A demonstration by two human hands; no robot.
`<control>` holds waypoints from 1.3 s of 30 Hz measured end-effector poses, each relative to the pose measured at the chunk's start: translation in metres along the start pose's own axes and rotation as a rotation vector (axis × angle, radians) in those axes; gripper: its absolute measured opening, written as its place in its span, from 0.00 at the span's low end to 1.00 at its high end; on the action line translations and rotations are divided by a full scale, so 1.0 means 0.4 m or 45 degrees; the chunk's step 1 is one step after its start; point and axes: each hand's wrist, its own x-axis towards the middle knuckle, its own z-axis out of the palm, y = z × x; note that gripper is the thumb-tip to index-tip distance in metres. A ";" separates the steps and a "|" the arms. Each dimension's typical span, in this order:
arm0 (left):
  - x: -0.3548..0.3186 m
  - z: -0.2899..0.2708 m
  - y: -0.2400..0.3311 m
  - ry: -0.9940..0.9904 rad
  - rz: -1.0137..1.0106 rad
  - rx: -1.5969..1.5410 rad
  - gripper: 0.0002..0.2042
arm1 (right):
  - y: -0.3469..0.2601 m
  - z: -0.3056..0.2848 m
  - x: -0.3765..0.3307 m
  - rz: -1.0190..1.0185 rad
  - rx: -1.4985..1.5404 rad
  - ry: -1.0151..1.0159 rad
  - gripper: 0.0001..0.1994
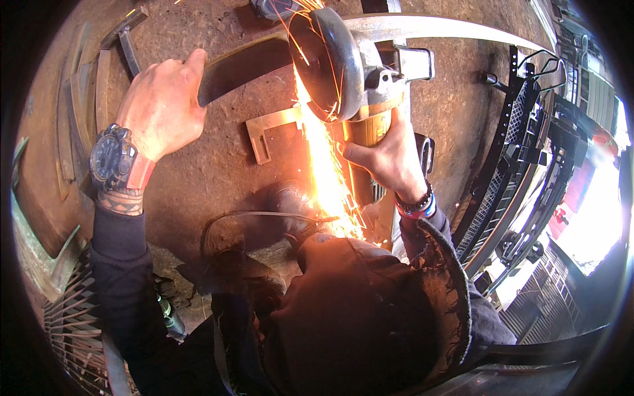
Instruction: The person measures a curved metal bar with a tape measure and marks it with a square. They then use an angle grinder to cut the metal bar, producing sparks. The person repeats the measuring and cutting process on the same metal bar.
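Observation:
My right hand (pixel 389 158) is wrapped round the yellow body of an angle grinder (pixel 371 127), with its round disc and guard facing left. The disc meets a flat metal bar (pixel 246 68), and a bright stream of sparks (pixel 320 165) pours down toward my legs. My left hand (pixel 165 102), with a dark watch on the wrist, is closed on the bar's left end. Beyond the grinder, a pale metal strip (pixel 436 28) stretches to the right; whether it belongs to the same bar is hidden. Below the bar lies a metal square (pixel 272 125), partly covered by sparks.
Several metal bars (pixel 69 119) and an angled piece (pixel 125 41) lie at the left. A thin cable (pixel 231 215) curves near my legs. Black metal frames (pixel 522 165) stand along the right. A ribbed metal grate (pixel 72 336) is at lower left.

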 end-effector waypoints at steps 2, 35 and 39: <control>0.002 0.001 -0.005 -0.014 0.002 -0.010 0.21 | -0.001 -0.001 -0.009 0.029 -0.032 0.003 0.34; 0.000 0.010 -0.011 -0.032 0.013 -0.021 0.21 | 0.016 0.013 -0.003 0.011 0.023 0.025 0.32; 0.005 0.002 0.002 -0.152 -0.132 -0.087 0.22 | 0.013 0.014 -0.004 0.031 0.036 0.025 0.30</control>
